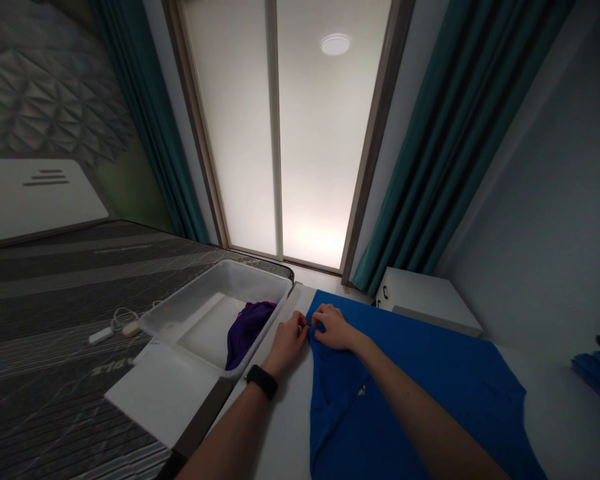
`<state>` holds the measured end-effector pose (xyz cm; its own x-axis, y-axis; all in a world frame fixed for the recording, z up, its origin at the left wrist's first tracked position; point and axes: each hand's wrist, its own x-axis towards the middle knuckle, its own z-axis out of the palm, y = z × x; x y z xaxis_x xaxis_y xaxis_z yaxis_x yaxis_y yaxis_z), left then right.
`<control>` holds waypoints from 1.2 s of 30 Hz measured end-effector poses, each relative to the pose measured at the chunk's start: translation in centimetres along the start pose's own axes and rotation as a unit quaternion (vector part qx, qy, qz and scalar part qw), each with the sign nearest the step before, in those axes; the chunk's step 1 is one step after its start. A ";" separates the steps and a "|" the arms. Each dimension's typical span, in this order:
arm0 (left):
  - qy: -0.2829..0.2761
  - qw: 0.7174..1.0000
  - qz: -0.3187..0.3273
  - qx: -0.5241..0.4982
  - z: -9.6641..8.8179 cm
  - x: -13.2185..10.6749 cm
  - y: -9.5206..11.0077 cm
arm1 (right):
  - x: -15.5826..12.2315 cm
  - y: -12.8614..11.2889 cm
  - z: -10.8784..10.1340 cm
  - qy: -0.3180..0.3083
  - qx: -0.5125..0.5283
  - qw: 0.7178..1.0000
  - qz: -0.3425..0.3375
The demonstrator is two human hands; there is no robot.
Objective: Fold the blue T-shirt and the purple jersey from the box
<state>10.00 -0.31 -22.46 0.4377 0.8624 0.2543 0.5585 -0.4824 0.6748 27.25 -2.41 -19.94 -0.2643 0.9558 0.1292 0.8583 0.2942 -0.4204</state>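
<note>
Seen from my remote station through the head camera: a grey patterned mattress spans the left of the view; a white table runs beside it, and a clear plastic bin sits between them, a purple garment lying inside; on the table lies a blue T-shirt, spread flat, just beside the bin. At its top edge meet the left hand, with a black wristwatch on its wrist, and the right hand — the left fingers and right fingers curled nearly closed, pinching the blue cloth.
</note>
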 end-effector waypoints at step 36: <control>-0.049 0.992 0.010 0.114 -1.6 -3.6 3.9 | -7.6 1.9 -3.9 -0.036 0.029 0.984 0.170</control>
<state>9.46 -5.02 -19.61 0.5106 0.8387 0.1896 0.6893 -0.5311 0.4928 32.59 -9.16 -18.20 0.0016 0.9958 -0.0917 0.8766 -0.0455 -0.4790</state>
